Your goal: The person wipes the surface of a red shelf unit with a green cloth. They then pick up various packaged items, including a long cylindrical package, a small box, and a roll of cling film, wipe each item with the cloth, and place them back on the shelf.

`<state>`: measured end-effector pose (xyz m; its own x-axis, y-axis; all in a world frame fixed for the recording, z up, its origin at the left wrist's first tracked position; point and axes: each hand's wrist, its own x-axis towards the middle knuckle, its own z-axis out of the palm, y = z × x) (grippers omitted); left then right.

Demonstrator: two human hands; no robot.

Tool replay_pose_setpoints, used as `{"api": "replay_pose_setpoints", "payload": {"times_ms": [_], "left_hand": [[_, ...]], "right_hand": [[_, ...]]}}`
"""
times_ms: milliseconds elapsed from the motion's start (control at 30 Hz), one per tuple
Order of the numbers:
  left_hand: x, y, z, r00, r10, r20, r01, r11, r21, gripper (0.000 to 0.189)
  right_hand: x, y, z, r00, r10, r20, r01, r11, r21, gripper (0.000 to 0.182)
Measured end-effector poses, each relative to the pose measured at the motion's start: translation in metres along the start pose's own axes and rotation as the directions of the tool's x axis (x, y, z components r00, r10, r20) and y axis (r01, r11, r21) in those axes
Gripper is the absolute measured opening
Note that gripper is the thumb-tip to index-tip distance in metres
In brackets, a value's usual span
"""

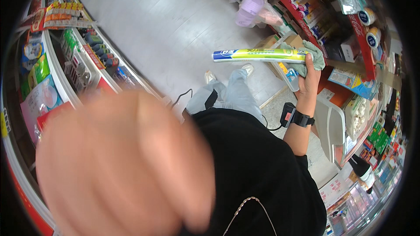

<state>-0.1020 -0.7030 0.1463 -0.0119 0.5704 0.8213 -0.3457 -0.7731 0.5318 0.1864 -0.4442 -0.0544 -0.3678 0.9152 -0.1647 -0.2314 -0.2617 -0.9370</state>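
Observation:
My right hand point(310, 80) grips the end of a long, narrow box of plastic wrap point(259, 55), its thumb lying along the near face. The box is blue, yellow-green and white, bears writing, and is held roughly level above the floor. A crumpled grey-green cloth point(316, 55) is bunched behind the same end, against my fingers. Very close to the camera, my left hand point(124, 160) is a large blur covering the lower left. Its fingers run together, so whether it holds anything is not visible.
Shop shelves point(62, 68) with packets and bottles line the left. On the right stands a red-edged rack point(361, 44) with cans and boxes. Purple plastic slippers point(249, 6) in clear bags hang near it. A plastic bin point(328, 127) is beside my right forearm. A person point(364, 170) stands farther off.

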Motion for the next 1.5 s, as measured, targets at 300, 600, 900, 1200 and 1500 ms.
{"api": "replay_pose_setpoints", "payload": {"times_ms": [300, 600, 900, 1200, 1500], "left_hand": [[-0.116, -0.144, -0.089, 0.303, -0.774, -0.556, 0.944, 0.165, 0.285, 0.061], [-0.129, -0.159, -0.054, 0.114, -0.978, -0.173, 0.851, 0.186, -0.491, 0.067], [-0.120, -0.163, -0.041, 0.131, -0.948, -0.290, 0.928, 0.221, -0.300, 0.055], [-0.108, -0.162, -0.020, 0.244, -0.825, -0.509, 0.963, 0.267, 0.030, 0.053], [-0.106, -0.154, -0.013, 0.335, -0.758, -0.559, 0.935, 0.343, 0.096, 0.045]], "right_hand": [[0.008, -0.010, -0.034, 0.999, -0.026, -0.030, 0.032, 0.976, 0.214, 0.036], [0.006, 0.007, -0.034, 1.000, 0.011, 0.015, -0.015, 0.954, 0.298, 0.038], [0.011, 0.015, -0.035, 0.973, 0.109, -0.204, -0.061, 0.971, 0.230, 0.036], [-0.015, 0.013, 0.031, 0.900, -0.287, 0.327, 0.428, 0.721, -0.546, 0.040], [-0.066, 0.005, 0.112, 0.619, -0.325, 0.715, 0.772, 0.418, -0.479, 0.039]]}}
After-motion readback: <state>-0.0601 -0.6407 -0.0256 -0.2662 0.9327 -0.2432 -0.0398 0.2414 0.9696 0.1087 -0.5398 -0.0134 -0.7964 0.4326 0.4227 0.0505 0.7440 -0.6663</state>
